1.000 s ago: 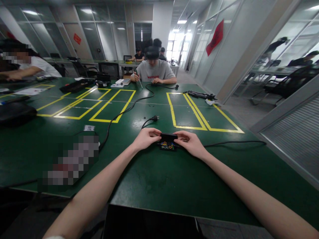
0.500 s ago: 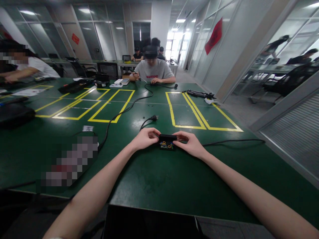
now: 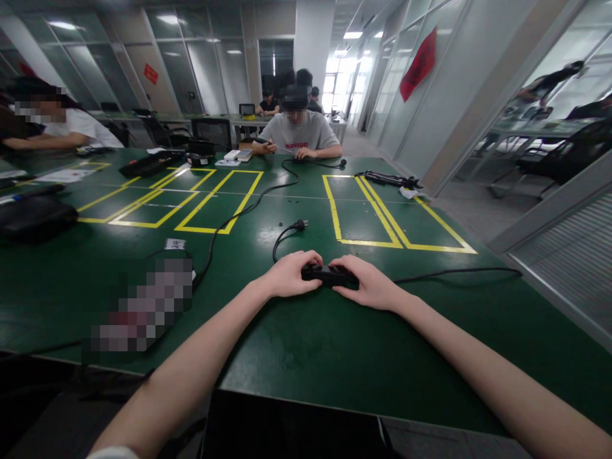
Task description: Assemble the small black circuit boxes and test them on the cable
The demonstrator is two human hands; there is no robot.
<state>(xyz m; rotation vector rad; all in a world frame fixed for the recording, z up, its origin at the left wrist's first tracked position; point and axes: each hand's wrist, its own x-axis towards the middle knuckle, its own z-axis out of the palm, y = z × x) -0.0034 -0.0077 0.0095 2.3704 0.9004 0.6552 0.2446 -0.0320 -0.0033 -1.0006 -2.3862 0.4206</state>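
The bare left hand [image 3: 291, 275] and bare right hand [image 3: 370, 282] grasp a small black oblong plastic-looking box [image 3: 329, 275] by its left and right ends, thumbs on the near side. The box is between them, over the near part of the glossy green table [image 3: 287, 357]. A black power plug [image 3: 299, 224] lies beyond the left hand; a thin black cable [image 3: 454, 272] stretches right from the right hand's far side.

"24" on label [image 3: 174, 244]; "wassup" on shirt [image 3: 306, 132]

Both forearms [image 3: 191, 364] reach forward, converging. The left grip [image 3: 289, 275] and right grip [image 3: 369, 284] face each other, fingers [image 3: 341, 261] curled.
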